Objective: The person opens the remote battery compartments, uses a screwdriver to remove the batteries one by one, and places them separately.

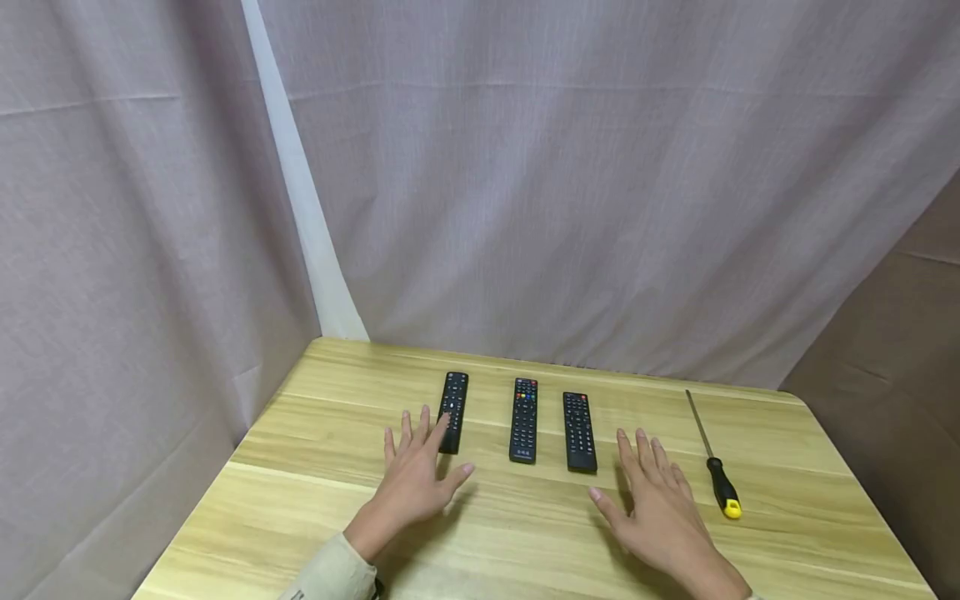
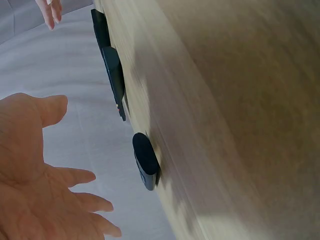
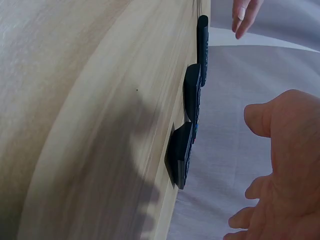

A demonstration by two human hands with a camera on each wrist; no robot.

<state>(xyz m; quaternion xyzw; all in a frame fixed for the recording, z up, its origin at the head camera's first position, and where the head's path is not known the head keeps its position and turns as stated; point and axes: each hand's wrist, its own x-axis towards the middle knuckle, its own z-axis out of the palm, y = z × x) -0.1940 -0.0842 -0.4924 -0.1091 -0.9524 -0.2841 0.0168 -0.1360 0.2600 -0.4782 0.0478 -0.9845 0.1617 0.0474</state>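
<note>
Three black remotes lie side by side on the wooden table (image 1: 525,533): the left remote (image 1: 454,400), the middle remote (image 1: 524,419) with coloured buttons, and the right remote (image 1: 580,431). My left hand (image 1: 420,473) is open with spread fingers, and its index finger reaches over the left remote's near end; I cannot tell whether it touches. In the left wrist view the left hand (image 2: 30,175) is held off the table beside the left remote (image 2: 145,161). My right hand (image 1: 651,493) is open, just right of the right remote's near end (image 3: 181,154), and holds nothing.
A screwdriver (image 1: 713,458) with a black and yellow handle lies on the table to the right of my right hand. Grey curtains hang close behind and on both sides. The table's far edge runs just beyond the remotes.
</note>
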